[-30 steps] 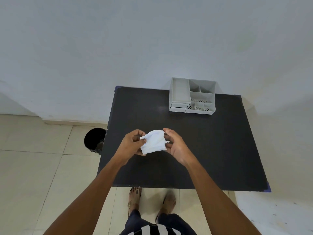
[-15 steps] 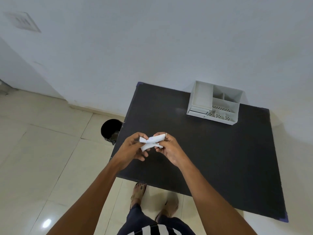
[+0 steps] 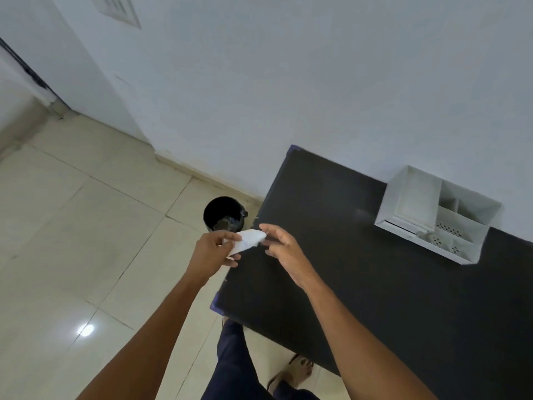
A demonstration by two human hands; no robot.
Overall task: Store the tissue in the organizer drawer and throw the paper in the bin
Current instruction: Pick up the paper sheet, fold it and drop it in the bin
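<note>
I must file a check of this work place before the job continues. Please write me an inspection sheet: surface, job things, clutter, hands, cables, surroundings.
Surface: black table, matte; only the organizer stands on it.
Job's things: white paper, folded, held in the air over the table's left edge; white organizer at the far side against the wall, several open compartments; black bin on the floor beside the table, something lies at its bottom. Drawer state cannot be told.
Clutter: nothing seen.
Hands: left hand shut on the paper; right hand open, its fingers at the paper's right tip, contact unclear.
Cables: nothing seen.
Surroundings: pale tiled floor, white wall with a vent plate high up.
</note>
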